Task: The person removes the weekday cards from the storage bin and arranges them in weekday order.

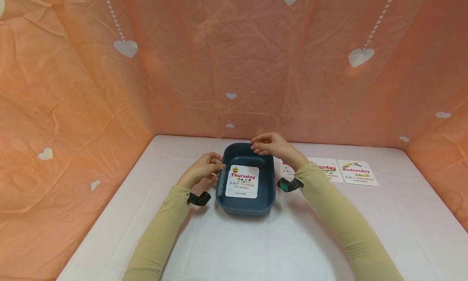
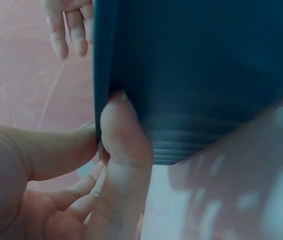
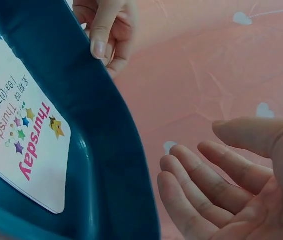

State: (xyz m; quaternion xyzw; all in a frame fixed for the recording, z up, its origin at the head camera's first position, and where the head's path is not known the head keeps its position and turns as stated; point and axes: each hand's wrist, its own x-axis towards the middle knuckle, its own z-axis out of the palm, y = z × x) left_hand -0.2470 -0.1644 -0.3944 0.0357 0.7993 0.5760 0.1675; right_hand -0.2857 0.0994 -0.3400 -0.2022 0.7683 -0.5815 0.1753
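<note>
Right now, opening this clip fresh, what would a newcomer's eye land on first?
Probably the dark blue tray on the pale table, with a Thursday card face up inside. Next come the left hand, pinching the tray's left rim, and the right hand, by its far right corner. Behind, a heart-patterned orange backdrop fills much of the head view.

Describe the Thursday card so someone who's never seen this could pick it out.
On the white table, find the blue tray gripped by the left hand. The Thursday card lies face up inside. A yellow star above its title sets it apart from the Wednesday card on the table to the tray's right.
</note>
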